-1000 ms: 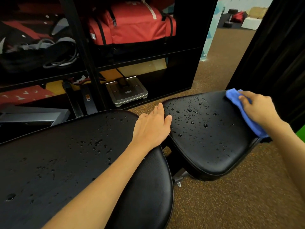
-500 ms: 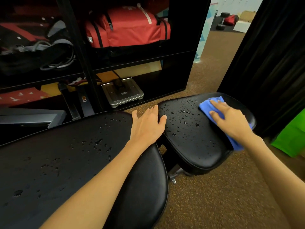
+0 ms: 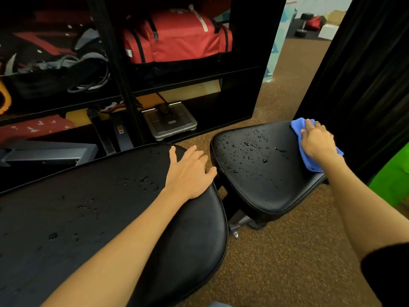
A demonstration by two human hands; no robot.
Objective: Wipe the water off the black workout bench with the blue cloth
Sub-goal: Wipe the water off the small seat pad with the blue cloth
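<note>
The black workout bench has two pads. Its long back pad (image 3: 88, 218) fills the lower left and carries scattered water drops. Its smaller seat pad (image 3: 261, 180) on the right is dotted with many drops. My left hand (image 3: 188, 171) rests flat on the near end of the long pad, fingers straight. My right hand (image 3: 316, 142) presses the blue cloth (image 3: 309, 160) flat onto the far right edge of the seat pad; the cloth shows above and below the hand.
A black shelf unit (image 3: 124, 85) stands behind the bench with a red bag (image 3: 177, 38), cables and a grey scale (image 3: 170, 122). A black curtain (image 3: 365, 74) hangs at the right, beside something bright green (image 3: 394, 180). Brown speckled floor lies around the bench.
My right hand has slid the blue cloth from the middle of the seat pad back to its far right edge. My left hand has stayed on the long pad.
</note>
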